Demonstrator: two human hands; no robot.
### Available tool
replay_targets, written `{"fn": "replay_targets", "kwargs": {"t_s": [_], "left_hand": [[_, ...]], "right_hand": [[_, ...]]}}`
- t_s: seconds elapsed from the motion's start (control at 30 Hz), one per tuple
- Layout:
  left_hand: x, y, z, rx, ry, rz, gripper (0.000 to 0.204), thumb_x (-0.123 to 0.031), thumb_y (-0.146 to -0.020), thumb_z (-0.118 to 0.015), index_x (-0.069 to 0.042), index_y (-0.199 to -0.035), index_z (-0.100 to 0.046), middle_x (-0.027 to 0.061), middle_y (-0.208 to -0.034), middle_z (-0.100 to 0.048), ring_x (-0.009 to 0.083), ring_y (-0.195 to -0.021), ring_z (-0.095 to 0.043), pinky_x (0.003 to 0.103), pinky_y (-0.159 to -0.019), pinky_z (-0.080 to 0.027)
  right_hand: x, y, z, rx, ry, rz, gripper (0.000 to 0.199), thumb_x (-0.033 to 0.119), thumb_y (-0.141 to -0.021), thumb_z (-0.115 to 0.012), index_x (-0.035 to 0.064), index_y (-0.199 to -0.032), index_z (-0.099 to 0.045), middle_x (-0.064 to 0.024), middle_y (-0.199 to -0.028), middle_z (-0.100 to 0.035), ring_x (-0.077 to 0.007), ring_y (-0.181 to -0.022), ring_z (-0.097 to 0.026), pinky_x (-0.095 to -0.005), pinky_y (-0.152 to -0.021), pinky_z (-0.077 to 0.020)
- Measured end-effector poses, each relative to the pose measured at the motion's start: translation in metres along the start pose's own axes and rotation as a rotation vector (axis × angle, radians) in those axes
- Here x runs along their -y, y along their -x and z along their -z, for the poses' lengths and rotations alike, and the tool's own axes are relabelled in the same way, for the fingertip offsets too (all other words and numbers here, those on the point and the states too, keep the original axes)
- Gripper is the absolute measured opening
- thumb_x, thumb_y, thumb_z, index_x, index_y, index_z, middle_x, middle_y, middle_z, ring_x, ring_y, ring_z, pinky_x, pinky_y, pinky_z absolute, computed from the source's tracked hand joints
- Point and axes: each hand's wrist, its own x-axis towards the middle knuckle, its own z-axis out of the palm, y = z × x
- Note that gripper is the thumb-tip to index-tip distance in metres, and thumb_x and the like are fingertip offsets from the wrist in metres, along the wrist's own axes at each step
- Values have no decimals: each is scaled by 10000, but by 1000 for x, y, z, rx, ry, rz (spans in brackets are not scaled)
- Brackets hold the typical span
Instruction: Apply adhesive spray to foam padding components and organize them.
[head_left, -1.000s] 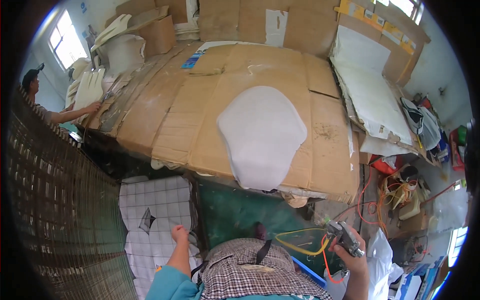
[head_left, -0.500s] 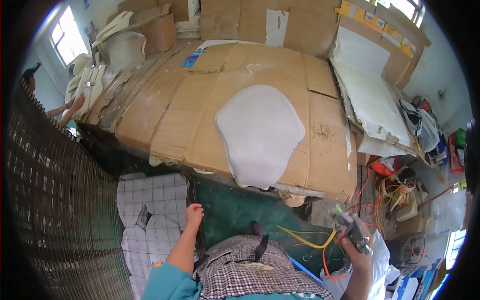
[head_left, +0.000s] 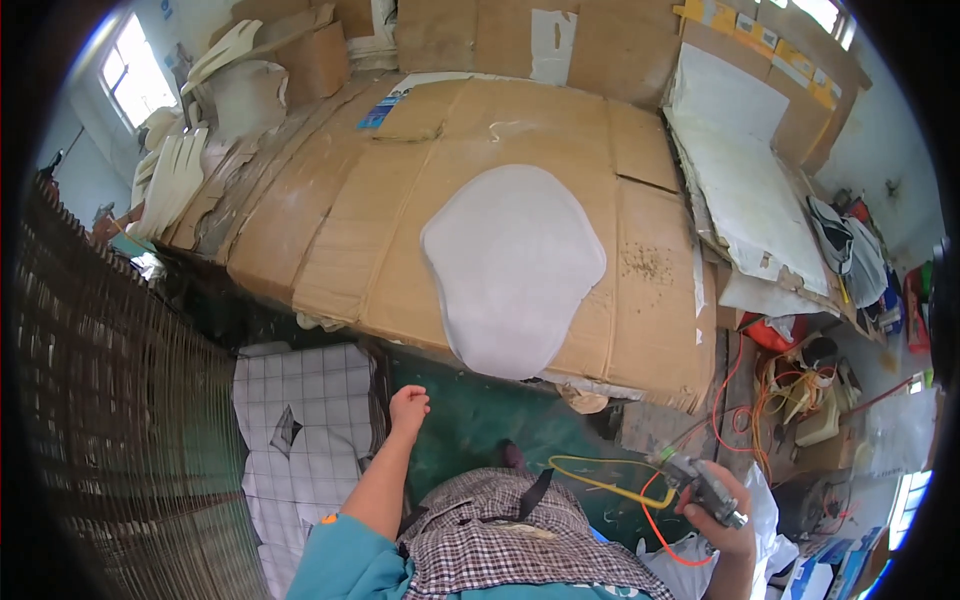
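A hose-fed spray gun (head_left: 700, 485) with a metal body and a green part at one end is gripped in my right hand (head_left: 725, 507), low on the right. My left hand (head_left: 409, 412) hangs in front of the table with fingers curled in, and I see nothing in it. Beyond both hands, a pale grey rounded pad (head_left: 515, 270), narrower toward me, lies flat on the cardboard-covered table (head_left: 370, 260). Its near end reaches the table's front edge. Neither hand touches the pad. A yellow hose (head_left: 610, 468) and an orange hose (head_left: 660, 535) loop near the gun.
Left of my left arm, quilted light pads (head_left: 310, 400) lie under a wire grid. A dark slatted rack (head_left: 110, 400) stands at far left, where a co-worker's hand (head_left: 108, 228) shows by cream moulded parts (head_left: 178, 185). Tangled hoses (head_left: 790, 385) lie at right.
My left hand has risen slightly to the right, its fingers more curled. The spray gun and right hand have shifted a little, and the yellow hose has swung. The co-worker's head has left view.
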Motion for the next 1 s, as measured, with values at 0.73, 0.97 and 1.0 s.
{"fn": "replay_targets", "kwargs": {"t_s": [0.73,0.97,1.0], "left_hand": [[-83,-30,-117,-232,-780,-194,172,-188,-723,-601,-72,-844,-561,128,-847,-613,313,-838,-588,404,-741,-461],[-73,-34,-110,-396,-689,-327,167,-193,-690,-634,-70,-797,-599,126,-780,-625,294,-778,-601,384,-706,-472],[-71,-35,-110,-398,-688,-326,167,-193,-690,-634,-70,-797,-599,126,-780,-625,294,-778,-601,384,-706,-472]], "right_hand": [[-21,-55,29,-306,-212,75,497,92,-723,-654,-37,-1157,-450,-78,-748,-572,-165,-683,-580,-277,-623,-472],[-14,-45,29,-22,-192,9,512,77,-706,-658,-43,-1160,-453,-101,-780,-590,-165,-675,-578,-298,-658,-475],[-14,-49,25,52,-194,37,518,76,-707,-656,-42,-1168,-450,-101,-779,-591,-168,-673,-579,-302,-656,-478]]}}
